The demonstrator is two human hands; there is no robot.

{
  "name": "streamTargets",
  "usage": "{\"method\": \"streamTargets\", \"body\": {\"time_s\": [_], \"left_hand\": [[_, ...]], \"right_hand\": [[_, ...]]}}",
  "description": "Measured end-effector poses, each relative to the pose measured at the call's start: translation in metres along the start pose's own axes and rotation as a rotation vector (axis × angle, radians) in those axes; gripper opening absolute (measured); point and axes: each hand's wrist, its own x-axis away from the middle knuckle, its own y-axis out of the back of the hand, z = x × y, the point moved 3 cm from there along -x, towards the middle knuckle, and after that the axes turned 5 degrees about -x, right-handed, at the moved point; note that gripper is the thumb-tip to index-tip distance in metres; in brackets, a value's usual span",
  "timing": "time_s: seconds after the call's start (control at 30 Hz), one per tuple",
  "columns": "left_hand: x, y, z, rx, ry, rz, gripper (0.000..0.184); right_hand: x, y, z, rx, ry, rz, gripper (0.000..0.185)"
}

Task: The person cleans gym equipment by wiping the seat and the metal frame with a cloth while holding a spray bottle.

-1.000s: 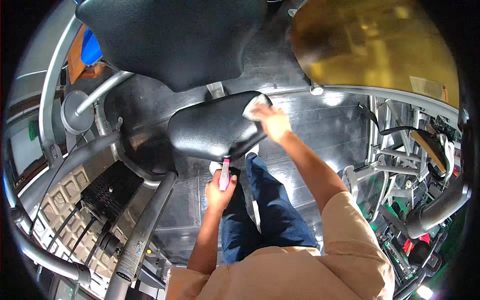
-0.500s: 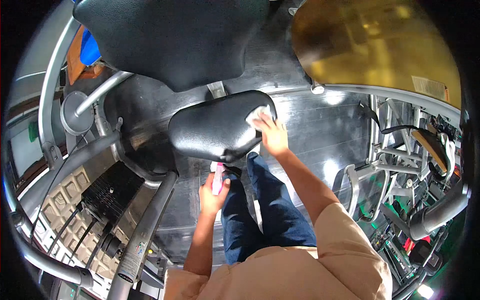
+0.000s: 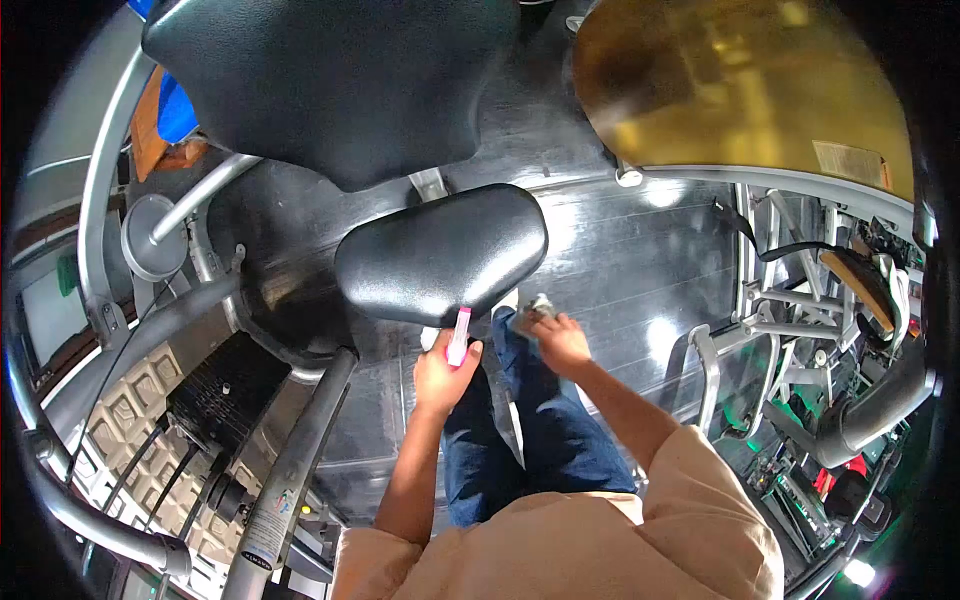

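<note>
A black padded seat (image 3: 440, 250) lies in the middle of the view, its surface shiny. My left hand (image 3: 444, 377) is closed around a small white and pink bottle (image 3: 459, 337), whose pink top reaches the seat's front edge. Off the seat's lower right side, my right hand (image 3: 562, 343) holds a crumpled cloth (image 3: 534, 314) in its fingers, above my trouser leg and apart from the seat. Beyond the seat is a larger black backrest pad (image 3: 340, 90).
A yellow-brown translucent panel (image 3: 740, 90) fills the upper right. Grey machine tubes and a black weight stack (image 3: 225, 393) stand at the left. Metal frames (image 3: 790, 325) stand at the right, and dark flooring (image 3: 640, 240) shows between.
My right hand has moved off the seat with the cloth, down toward my body. My left hand with the bottle shifted slightly left, then back right and up.
</note>
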Motion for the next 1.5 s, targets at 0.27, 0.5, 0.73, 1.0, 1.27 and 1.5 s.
{"method": "streamTargets", "body": {"time_s": [0.27,0.5,0.73,1.0,1.27,1.5], "left_hand": [[-0.039,-0.021,-0.064,-0.266,-0.007,0.205,0.051],[-0.040,-0.019,-0.075,-0.192,0.013,0.180,0.045],[-0.023,-0.017,-0.049,0.120,-0.036,0.017,0.030],[-0.015,-0.015,-0.027,0.149,-0.031,-0.078,0.034],[0.002,-0.005,-0.028,0.153,0.040,-0.031,0.035],[0.003,-0.014,-0.015,0.178,0.109,-0.003,0.037]], "right_hand": [[-0.011,0.037,-0.042,-0.420,-0.127,-0.365,0.049],[-0.084,0.083,-0.011,-0.330,-0.092,-0.677,0.053],[-0.085,0.011,0.047,-0.115,0.480,-0.094,0.052],[-0.101,0.040,0.032,-0.120,0.052,-0.485,0.052],[-0.121,0.068,-0.021,0.057,-0.026,0.045,0.069],[-0.219,0.093,0.043,-0.173,-0.111,-0.259,0.043]]}}
